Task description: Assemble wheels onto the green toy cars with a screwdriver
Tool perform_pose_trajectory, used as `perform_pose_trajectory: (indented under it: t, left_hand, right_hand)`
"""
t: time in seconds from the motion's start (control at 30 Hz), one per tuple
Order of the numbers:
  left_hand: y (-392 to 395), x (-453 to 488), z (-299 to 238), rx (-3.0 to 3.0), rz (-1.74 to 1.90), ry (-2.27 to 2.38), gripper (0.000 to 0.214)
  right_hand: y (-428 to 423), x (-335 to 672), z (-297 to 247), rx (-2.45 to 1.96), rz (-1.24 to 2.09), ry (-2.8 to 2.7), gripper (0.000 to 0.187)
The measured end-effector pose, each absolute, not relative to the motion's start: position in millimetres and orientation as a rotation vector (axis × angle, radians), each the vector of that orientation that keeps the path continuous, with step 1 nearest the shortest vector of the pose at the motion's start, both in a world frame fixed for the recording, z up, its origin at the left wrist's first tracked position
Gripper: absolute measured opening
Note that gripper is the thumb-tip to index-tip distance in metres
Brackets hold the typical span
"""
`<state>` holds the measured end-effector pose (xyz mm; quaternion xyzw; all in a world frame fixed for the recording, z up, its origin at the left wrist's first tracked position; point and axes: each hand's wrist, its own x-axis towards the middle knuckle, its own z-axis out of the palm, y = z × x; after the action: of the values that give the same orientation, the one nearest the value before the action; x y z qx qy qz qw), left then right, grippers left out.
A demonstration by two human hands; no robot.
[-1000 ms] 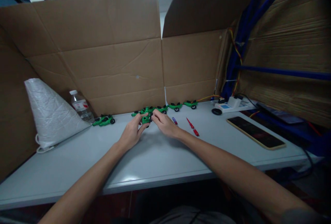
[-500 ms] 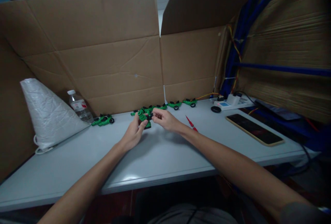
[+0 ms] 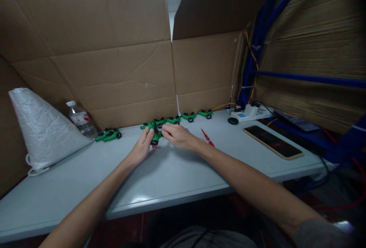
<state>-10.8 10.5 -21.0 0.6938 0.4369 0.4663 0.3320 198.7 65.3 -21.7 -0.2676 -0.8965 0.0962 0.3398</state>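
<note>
A small green plastic toy car with black wheels is just above the pale grey worktop, near its far middle, between my two hands. My left hand comes to it from the left and closes narrowly on it, with the fingertips on its left side. My right hand comes from the right with its back turned up. Its fingertips touch the right end of the car, but I cannot tell if they really pinch it. Both hands are equally near, and the car lies exactly at the point where they meet. Its long axis seems to run away from me and a little to the left. The car is small and half covered, so I am not sure.

Just behind it, a row of green toy cars stands along the brown cardboard wall, and a pair of green toy cars lies more to the left. A thin red-handled tool lies just beside my right wrist. Further right are a dark flat phone and a white power strip. At the far left stand a clear plastic bottle and a white woven bag.
</note>
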Motion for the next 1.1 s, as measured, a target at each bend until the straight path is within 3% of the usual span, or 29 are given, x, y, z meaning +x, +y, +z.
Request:
perform_pose_trajectory:
  t: [0.17, 0.37, 0.47, 0.57, 0.8, 1.1]
  left_hand:
    - [13, -7, -28, 1.84, 1.222, 1.109, 0.042]
    - [11, -11, -31, 2.102, 1.137, 1.291, 0.034]
    - [8, -12, -28, 2.253, 1.104, 1.373, 0.027]
    - [7, -11, -28, 2.34, 1.088, 1.326, 0.026]
    - [9, 3, -34, 1.773, 1.301, 1.056, 0.039]
    - [16, -8, -34, 1.148, 1.087, 0.805, 0.044]
  right_hand:
    - [68, 186, -33, -0.783, 0.487, -2.138, 0.026]
    - [68, 177, -36, -0.808, 1.391, -1.66, 0.032]
    - [68, 175, -35, -0.808, 1.571, -1.554, 0.032]
    - [65, 173, -35, -0.825, 1.491, -1.561, 0.033]
    - [50, 176, -33, -1.068, 0.456, -1.945, 0.027]
    - [65, 184, -33, -1.01, 0.315, -2.327, 0.023]
